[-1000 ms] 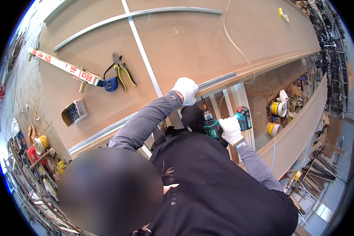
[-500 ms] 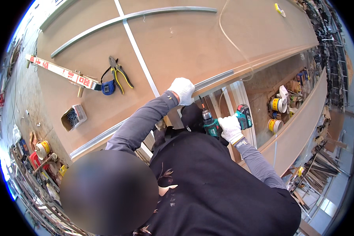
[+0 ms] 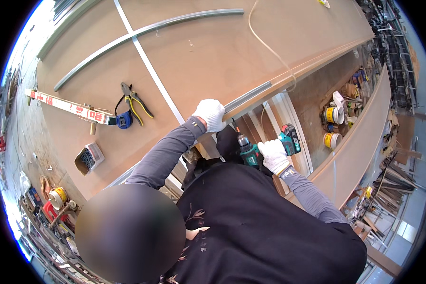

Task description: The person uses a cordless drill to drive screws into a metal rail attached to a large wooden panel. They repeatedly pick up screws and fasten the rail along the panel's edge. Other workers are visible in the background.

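Note:
My left hand [image 3: 210, 115], in a white knit glove, is closed over the near edge of a large brown panel [image 3: 208, 66], where a grey metal strip [image 3: 248, 96] runs along the edge. Its fingertips are partly hidden. In my gloved right hand [image 3: 273, 155] is a green and black cordless drill [image 3: 249, 153], gripped by its handle. The drill's bit points up toward the panel edge, just right of my left hand. Whether the bit touches the edge I cannot tell.
Pliers [image 3: 135, 104], a blue tape measure [image 3: 124, 120], a wooden piece with red-printed tape [image 3: 64, 105] and a box of screws [image 3: 89, 158] lie on the panel. A long metal channel [image 3: 151, 31] crosses it. Buckets [image 3: 332, 140] stand at right by another panel [image 3: 350, 158].
The whole view has shifted, so the panel and its tools sit farther left in the picture. Both hands keep their grips, with the drill still beside the panel edge.

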A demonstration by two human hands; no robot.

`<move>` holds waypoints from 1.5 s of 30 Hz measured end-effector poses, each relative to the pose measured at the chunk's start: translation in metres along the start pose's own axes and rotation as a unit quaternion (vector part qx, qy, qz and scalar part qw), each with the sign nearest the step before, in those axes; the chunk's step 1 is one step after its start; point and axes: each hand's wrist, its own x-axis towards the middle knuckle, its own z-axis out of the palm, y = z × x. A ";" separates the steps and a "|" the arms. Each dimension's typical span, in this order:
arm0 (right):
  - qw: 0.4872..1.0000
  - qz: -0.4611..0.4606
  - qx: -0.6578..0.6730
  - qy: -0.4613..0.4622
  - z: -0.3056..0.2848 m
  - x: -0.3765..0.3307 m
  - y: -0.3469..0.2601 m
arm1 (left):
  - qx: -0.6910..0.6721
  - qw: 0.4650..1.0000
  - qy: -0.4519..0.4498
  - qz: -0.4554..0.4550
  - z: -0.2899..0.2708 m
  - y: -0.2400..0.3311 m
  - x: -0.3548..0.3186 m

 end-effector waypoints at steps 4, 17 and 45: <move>1.000 0.001 0.006 0.015 -0.002 0.000 -0.003 | 0.001 1.000 -0.001 -0.003 0.004 -0.004 0.001; 0.999 0.030 -0.029 0.017 -0.005 0.001 -0.009 | 0.011 1.000 -0.007 0.003 0.003 -0.004 0.004; 0.996 0.012 -0.054 0.068 0.004 0.002 -0.005 | 0.046 0.999 -0.001 -0.003 0.000 0.003 0.004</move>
